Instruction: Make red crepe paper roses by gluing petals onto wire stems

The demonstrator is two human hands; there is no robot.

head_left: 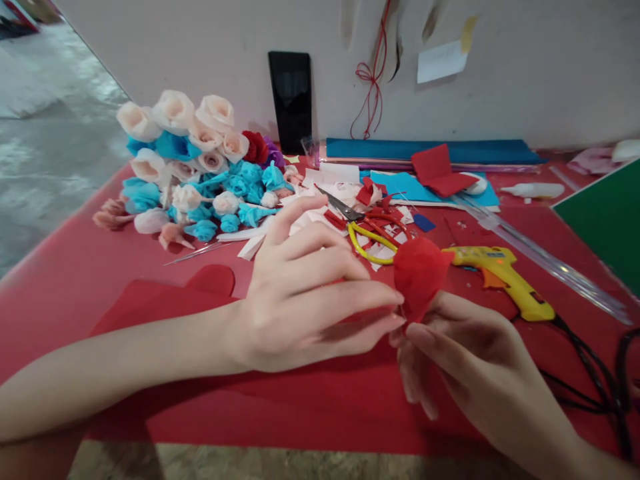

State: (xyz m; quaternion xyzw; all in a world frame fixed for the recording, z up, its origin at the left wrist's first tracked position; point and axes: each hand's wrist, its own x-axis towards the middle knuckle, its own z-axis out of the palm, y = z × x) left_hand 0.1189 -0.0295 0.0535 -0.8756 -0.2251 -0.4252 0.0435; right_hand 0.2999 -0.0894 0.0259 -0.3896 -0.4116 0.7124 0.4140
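Observation:
A red paper petal (421,273) stands upright between my hands, its rounded top edge up. Thumb and fingertips of my right hand (465,353) pinch it near its lower end. My left hand (310,293) comes in from the left, its thumb and forefinger closed at the petal's lower left edge. Behind the petal lie scissors (367,250) with yellow handles. To the right rests a yellow glue gun (505,273), nozzle toward the petal. Sheets of red paper (145,303) are under and beside my left forearm.
White, pink and blue paper flowers (200,173) are heaped at the back left. A black phone (291,100) leans on the wall. Paper scraps (320,193), a blue paper roll (430,152), a white bottle (535,191) and a green board (605,220) stand or lie around; a black cable (585,360) runs right.

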